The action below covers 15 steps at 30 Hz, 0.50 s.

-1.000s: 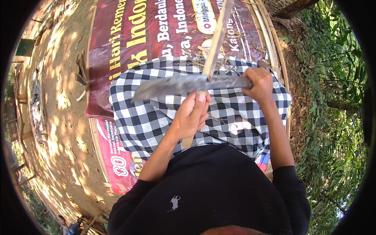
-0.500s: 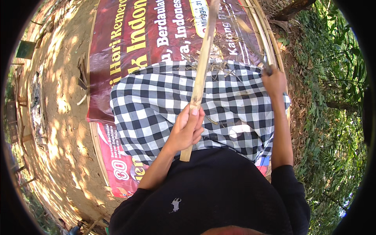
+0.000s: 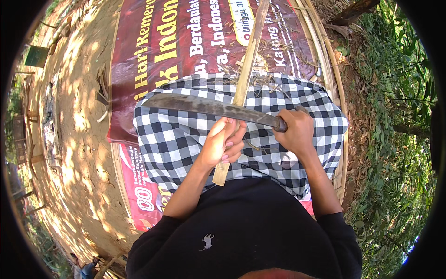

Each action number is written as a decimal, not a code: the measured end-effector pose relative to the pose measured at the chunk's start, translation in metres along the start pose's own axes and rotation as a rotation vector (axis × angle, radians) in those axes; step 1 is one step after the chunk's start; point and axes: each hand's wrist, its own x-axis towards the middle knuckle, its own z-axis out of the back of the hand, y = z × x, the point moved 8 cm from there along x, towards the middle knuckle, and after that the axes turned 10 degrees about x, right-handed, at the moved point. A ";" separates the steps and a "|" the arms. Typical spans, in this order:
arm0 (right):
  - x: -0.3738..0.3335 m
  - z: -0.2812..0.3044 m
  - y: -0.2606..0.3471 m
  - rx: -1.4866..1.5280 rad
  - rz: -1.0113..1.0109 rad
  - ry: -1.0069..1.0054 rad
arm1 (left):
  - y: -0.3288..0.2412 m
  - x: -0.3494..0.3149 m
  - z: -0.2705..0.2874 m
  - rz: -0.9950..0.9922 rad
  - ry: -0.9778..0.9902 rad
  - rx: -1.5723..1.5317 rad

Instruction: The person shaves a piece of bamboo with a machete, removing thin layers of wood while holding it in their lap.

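A long pale bamboo strip (image 3: 251, 58) slants from my belly up past the far edge of the view. My left hand (image 3: 223, 143) is closed round its near part, and a short end sticks out below the fist. In my right hand (image 3: 297, 131) is the handle of a machete (image 3: 200, 106). Its dark, worn blade lies across the strip, pointing left, just beyond my left fingertips. Whether those fingertips touch the blade I cannot tell. Under both hands a black-and-white checked cloth (image 3: 176, 139) covers my lap.
A dark red printed banner (image 3: 139, 83) covers the slatted bamboo platform (image 3: 327, 69). Thin shavings (image 3: 269, 51) lie on it beyond my lap. Sunlit bare earth (image 3: 79, 139) stretches to the left. Green plants (image 3: 390, 83) and a log (image 3: 355, 10) are on the right.
My right hand has swung in from the far right, bringing the machete blade across the strip. My left hand keeps its hold, and the strip's far end has shifted slightly right.
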 end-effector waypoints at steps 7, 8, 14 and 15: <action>0.007 -0.006 0.003 -0.030 0.038 0.128 | 0.002 -0.006 -0.003 0.013 -0.009 0.091; 0.008 -0.006 0.004 -0.025 0.042 0.145 | 0.003 -0.007 -0.004 0.023 -0.011 0.108; 0.015 0.003 0.006 -0.012 0.172 0.092 | -0.002 -0.016 -0.010 -0.004 -0.029 0.246; 0.018 0.009 -0.003 -0.029 0.183 0.048 | -0.002 -0.018 -0.010 -0.016 -0.046 0.239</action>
